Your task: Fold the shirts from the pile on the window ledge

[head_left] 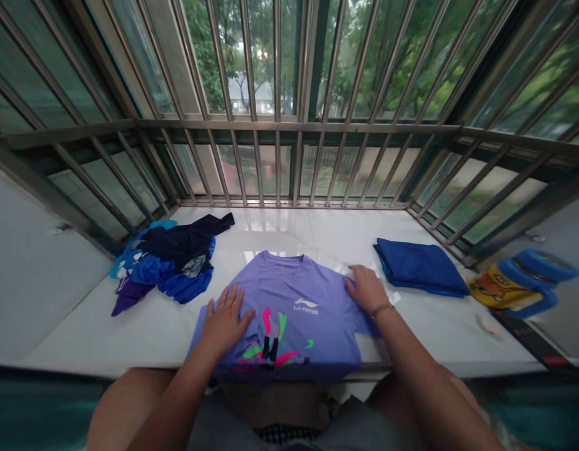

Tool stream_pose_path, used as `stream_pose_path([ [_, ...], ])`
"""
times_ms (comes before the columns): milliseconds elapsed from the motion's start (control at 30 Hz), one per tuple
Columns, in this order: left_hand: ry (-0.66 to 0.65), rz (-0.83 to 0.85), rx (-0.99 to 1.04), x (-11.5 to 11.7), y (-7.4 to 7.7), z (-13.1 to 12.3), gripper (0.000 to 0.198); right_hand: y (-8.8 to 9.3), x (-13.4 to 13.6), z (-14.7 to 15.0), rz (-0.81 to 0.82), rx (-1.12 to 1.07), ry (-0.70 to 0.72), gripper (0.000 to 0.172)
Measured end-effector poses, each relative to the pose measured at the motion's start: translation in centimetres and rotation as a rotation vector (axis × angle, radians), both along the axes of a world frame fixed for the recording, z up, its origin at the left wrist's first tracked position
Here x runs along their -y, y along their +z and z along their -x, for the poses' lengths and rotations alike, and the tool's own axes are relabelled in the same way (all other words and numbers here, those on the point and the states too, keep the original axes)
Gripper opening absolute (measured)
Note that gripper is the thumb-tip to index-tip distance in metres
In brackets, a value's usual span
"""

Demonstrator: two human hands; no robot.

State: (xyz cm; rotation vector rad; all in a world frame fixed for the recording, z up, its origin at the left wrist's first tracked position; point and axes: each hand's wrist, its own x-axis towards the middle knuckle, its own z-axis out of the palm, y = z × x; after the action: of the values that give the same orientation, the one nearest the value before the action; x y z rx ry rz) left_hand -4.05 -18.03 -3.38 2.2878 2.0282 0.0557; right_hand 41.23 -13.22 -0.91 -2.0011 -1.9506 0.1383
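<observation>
Under the window bars (280, 163), our white ledge (289, 228) holds a purple T-shirt (312, 338) near its front edge. Our left hand (226, 319) and right hand (367, 288) lie on it, fingers (233, 294) open and flat. It looks soft and light, so we'd hold the shoulders (331, 269).

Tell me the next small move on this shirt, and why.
Probably fold the right side of the lavender Li-Ning T-shirt inward: your right hand already rests at that shoulder, your left hand lies flat on the shirt and can steady it, and the folded blue garment beside it offers a shape to match.
</observation>
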Motion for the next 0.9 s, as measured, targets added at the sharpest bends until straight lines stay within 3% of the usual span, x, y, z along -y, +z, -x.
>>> stream_pose_path([
  [100,0.033,-0.076,0.019,-2.2,1.4,-2.3,0.057,-1.8,1.9,-3.1,0.055,0.164,-0.020,0.041],
  [200,-0.096,-0.198,0.140,-5.3,2.3,-8.4,0.044,-3.0,2.4,-2.6,-0.008,0.190,-0.049,0.036],
  [300,-0.347,-0.189,0.259,-8.7,2.0,-15.1,0.044,-3.0,2.1,-1.0,-0.036,0.192,-0.122,0.029],
  [400,-0.391,-0.156,0.299,-11.2,0.8,-18.8,0.045,-2.1,2.0,-0.5,-0.013,0.206,-0.166,0.021],
  [633,-0.347,-0.190,0.357,-12.7,-1.8,-18.7,0.050,-0.7,1.6,-3.3,0.149,0.074,-0.271,0.026],
  [767,-0.324,-0.203,0.353,-12.5,-1.8,-18.7,0.050,-0.5,0.8,-4.7,0.181,0.028,-0.362,0.029],
  [900,-0.300,-0.232,0.319,-12.4,-1.5,-18.8,0.053,-0.3,0.6,-4.9,0.196,0.027,-0.355,0.032],
])
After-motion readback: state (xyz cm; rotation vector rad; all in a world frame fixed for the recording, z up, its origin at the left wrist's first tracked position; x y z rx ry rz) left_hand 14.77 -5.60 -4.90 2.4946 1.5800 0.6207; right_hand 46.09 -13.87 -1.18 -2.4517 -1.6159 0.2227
